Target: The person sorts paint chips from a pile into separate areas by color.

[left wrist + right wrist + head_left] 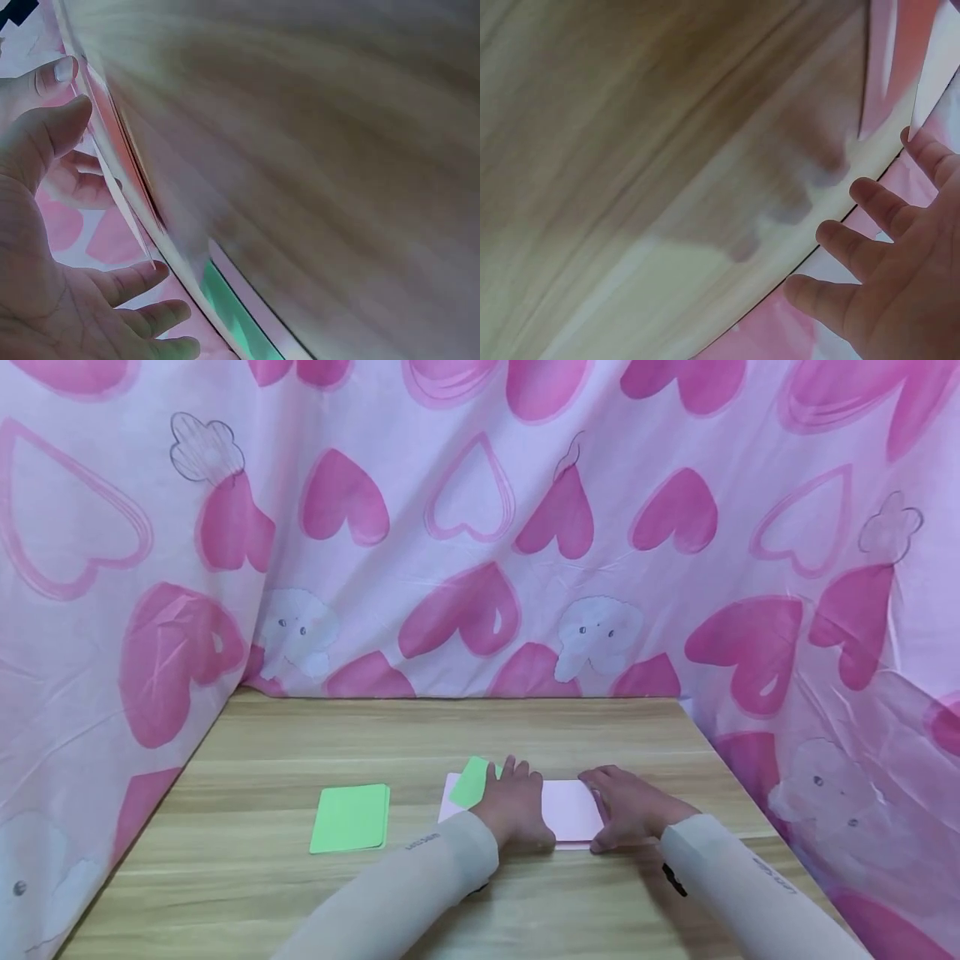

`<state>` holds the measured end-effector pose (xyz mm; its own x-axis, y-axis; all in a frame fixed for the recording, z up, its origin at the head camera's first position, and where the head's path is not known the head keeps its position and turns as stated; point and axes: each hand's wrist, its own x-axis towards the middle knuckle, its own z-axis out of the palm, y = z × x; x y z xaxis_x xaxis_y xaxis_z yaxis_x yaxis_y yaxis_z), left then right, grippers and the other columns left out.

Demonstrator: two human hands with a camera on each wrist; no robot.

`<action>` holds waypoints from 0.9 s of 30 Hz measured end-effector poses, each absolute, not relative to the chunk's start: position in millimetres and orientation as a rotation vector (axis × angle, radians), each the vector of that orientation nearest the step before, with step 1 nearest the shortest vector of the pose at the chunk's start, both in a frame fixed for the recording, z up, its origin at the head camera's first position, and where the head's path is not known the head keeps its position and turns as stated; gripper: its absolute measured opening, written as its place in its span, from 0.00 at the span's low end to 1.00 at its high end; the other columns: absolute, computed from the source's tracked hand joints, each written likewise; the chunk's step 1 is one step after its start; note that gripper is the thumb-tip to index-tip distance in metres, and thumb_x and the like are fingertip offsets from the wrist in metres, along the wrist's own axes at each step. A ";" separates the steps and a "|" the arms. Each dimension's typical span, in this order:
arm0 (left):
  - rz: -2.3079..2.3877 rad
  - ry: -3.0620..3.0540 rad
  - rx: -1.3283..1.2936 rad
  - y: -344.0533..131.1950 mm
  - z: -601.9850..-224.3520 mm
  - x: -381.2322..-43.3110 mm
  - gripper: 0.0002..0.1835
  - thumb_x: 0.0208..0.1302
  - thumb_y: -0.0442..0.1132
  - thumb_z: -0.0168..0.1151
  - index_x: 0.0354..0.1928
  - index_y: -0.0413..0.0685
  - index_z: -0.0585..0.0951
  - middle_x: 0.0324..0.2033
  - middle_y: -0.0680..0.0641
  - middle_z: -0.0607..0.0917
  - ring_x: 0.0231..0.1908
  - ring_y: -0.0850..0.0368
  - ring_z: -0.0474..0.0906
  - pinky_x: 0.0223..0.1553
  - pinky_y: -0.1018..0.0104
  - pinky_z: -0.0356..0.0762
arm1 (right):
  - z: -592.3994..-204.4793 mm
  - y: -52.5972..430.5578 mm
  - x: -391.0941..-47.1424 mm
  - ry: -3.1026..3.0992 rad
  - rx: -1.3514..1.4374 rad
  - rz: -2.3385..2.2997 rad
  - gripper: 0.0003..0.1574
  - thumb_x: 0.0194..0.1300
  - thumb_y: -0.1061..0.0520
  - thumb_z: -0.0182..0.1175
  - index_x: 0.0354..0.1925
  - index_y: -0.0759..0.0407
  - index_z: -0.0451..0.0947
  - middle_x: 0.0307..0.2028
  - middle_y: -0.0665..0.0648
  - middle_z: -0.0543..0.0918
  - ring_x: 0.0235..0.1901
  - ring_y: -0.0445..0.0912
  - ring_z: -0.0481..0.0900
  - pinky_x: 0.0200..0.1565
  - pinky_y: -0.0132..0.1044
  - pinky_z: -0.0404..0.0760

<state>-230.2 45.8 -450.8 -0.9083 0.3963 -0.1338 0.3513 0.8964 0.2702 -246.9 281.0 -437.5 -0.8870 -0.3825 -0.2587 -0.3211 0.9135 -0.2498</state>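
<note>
Between my two hands is a light pink square paper sheet [573, 810], raised a little above the paper under it. My left hand [513, 806] holds its left side, thumb near the front corner and index finger near the back corner. The right hand [633, 806] grips the right side the same way; in the right wrist view the index fingertip [909, 137] touches a corner. Below the lifted sheet, a red-orange sheet [911, 52] shows from the side. Left of the left hand, a green piece [468, 785] lies on another pink sheet [448, 812], partly hidden by that hand.
A small stack of green square sheets [348, 818] lies on the left part of the wooden table [247, 860]. A pink cloth with hearts [465, 610] hangs behind the table and along both sides.
</note>
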 end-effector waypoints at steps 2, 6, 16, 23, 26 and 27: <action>0.339 2.883 0.588 50.5 -452.2 -230.3 0.49 0.46 0.64 0.76 0.70 0.47 0.75 0.76 0.42 0.70 0.81 0.39 0.55 0.79 0.33 0.52 | -438.9 285.8 -245.7 2.775 -0.518 -0.290 0.71 0.37 0.38 0.89 0.75 0.53 0.68 0.71 0.58 0.73 0.69 0.57 0.73 0.69 0.61 0.75; 0.307 2.884 0.598 58.4 -452.6 -231.1 0.48 0.47 0.65 0.75 0.70 0.50 0.76 0.75 0.43 0.71 0.81 0.39 0.55 0.79 0.33 0.51 | -440.0 292.9 -244.0 2.785 -0.519 -0.276 0.69 0.37 0.38 0.88 0.74 0.53 0.69 0.69 0.57 0.74 0.68 0.57 0.73 0.68 0.59 0.76; 0.255 2.875 0.587 68.0 -448.8 -231.0 0.46 0.46 0.67 0.77 0.66 0.53 0.80 0.71 0.44 0.75 0.80 0.41 0.58 0.79 0.36 0.53 | -440.0 296.5 -243.1 2.762 -0.493 -0.280 0.68 0.36 0.39 0.88 0.73 0.53 0.70 0.69 0.61 0.73 0.67 0.60 0.72 0.66 0.62 0.76; 0.283 2.848 0.585 68.8 -449.8 -230.3 0.49 0.46 0.69 0.78 0.69 0.53 0.78 0.72 0.44 0.74 0.80 0.41 0.57 0.80 0.37 0.52 | -440.5 299.2 -242.8 2.733 -0.457 -0.264 0.72 0.37 0.39 0.88 0.76 0.54 0.67 0.72 0.65 0.69 0.70 0.64 0.69 0.66 0.67 0.75; 0.326 2.847 0.599 64.4 -449.3 -232.3 0.53 0.44 0.72 0.78 0.71 0.53 0.76 0.73 0.44 0.74 0.80 0.40 0.57 0.80 0.36 0.51 | -440.7 299.6 -243.6 2.726 -0.452 -0.262 0.74 0.37 0.38 0.88 0.78 0.54 0.64 0.73 0.66 0.68 0.71 0.66 0.68 0.67 0.68 0.74; 0.351 2.845 0.603 61.8 -448.4 -233.6 0.54 0.44 0.72 0.78 0.72 0.53 0.75 0.73 0.44 0.73 0.81 0.40 0.56 0.80 0.36 0.51 | -440.9 299.6 -243.8 2.725 -0.451 -0.265 0.75 0.38 0.37 0.87 0.79 0.54 0.64 0.73 0.66 0.68 0.71 0.66 0.68 0.66 0.69 0.74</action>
<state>-233.6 61.8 -448.4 -0.8937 0.4206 -0.1562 0.3700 0.8879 0.2734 -243.8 299.6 -440.9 -0.8824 -0.3429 -0.3220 -0.2744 0.9312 -0.2398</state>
